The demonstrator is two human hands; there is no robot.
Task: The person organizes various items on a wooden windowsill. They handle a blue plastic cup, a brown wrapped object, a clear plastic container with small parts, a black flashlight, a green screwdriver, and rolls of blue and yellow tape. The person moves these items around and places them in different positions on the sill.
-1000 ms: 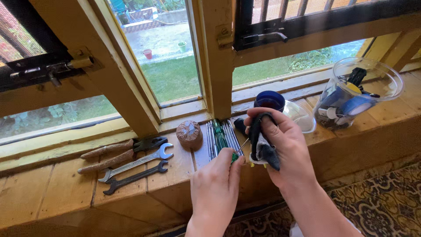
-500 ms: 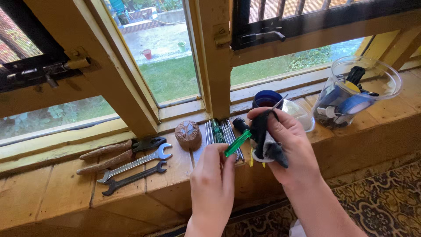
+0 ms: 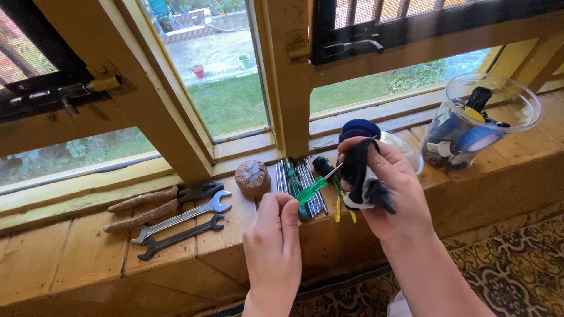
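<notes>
My left hand point(image 3: 273, 240) pinches the green handle of a small screwdriver point(image 3: 311, 189) and holds it tilted up to the right. Its thin metal shaft runs into a black and white cloth point(image 3: 361, 179) bunched in my right hand point(image 3: 390, 194). Both hands hover over the wooden window sill point(image 3: 88, 258). Just below them lies a row of several more screwdrivers point(image 3: 296, 179) on the sill, one with a green handle and one with a black handle.
A round brown lump point(image 3: 252, 174) lies left of the screwdrivers. Pliers with rusty handles point(image 3: 164, 198) and two spanners point(image 3: 176, 226) lie further left. A clear plastic jar point(image 3: 479, 120) of small items lies on its side at the right. A blue lid point(image 3: 359, 128) sits behind my right hand.
My left hand has lifted the green screwdriver off the row and tilted its tip up into the cloth. My right hand stays about where it was, turning the cloth around the shaft.
</notes>
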